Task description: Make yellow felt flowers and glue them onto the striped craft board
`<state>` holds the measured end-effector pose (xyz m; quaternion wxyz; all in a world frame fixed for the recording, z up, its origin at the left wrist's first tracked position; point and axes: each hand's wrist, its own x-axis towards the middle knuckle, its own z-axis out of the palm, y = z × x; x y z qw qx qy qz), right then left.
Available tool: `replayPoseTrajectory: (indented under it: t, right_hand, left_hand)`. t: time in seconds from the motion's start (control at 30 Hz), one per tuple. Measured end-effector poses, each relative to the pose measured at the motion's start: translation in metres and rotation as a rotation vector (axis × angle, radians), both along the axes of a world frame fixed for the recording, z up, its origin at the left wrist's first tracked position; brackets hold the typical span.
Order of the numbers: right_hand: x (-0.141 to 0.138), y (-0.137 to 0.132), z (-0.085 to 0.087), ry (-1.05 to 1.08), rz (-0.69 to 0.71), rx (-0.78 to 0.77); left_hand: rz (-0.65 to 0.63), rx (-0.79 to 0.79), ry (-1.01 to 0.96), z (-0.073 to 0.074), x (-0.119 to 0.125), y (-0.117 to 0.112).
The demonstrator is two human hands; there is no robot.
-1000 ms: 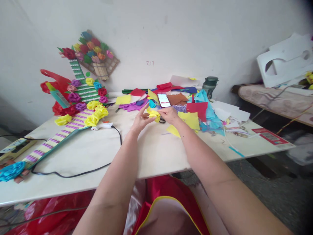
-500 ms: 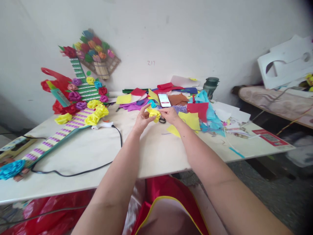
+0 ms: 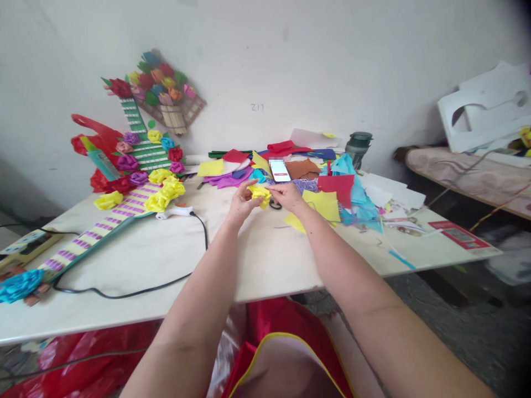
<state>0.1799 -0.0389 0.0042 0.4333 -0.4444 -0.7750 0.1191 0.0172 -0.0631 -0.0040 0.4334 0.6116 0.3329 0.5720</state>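
Observation:
Between my two hands, above the table, is a yellow paper flower [image 3: 259,194]. My left hand [image 3: 242,203] grips its left side with the fingers curled round it. From the other side, my right hand [image 3: 287,195] pinches the flower's right edge between thumb and fingertips. Partly hidden beneath the flower and right hand lie scissors [image 3: 275,205] with black handles. Just right of my right hand are yellow sheets [image 3: 321,205] of crepe paper. A lit phone [image 3: 279,170] rests on the coloured paper behind the hands.
On the left stand a flower-decorated guitar shape [image 3: 124,207] and a white glue gun [image 3: 174,211] with its black cord [image 3: 124,296] looping across the table [image 3: 265,265]. Coloured paper [image 3: 232,168] piles along the back, near a dark bottle [image 3: 357,148]. Paper scraps [image 3: 394,190] cover the right side.
My left index finger has come down from a raised position onto the yellow flower. The flower has turned slightly; my right hand stays at its edge.

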Motion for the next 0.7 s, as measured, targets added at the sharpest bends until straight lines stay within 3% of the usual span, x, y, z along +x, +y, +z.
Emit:
replayPoseTrajectory:
  t: [0.27, 0.4, 0.7]
  right_hand:
    - [0.0024, 0.0022, -0.0026, -0.006, 0.004, 0.020]
    - [0.0033, 0.0034, -0.0029, 0.004, 0.009, 0.004]
    - [0.0044, 0.0067, -0.0054, 0.044, 0.059, 0.003]
  left_hand:
    - [0.028, 0.029, -0.025, -0.0014, -0.0018, 0.0020]
    - [-0.019, 0.022, -0.091, -0.0012, -0.0028, 0.0009]
    - [-0.004, -0.171, -0.312, -0.0004, -0.0073, 0.0068]
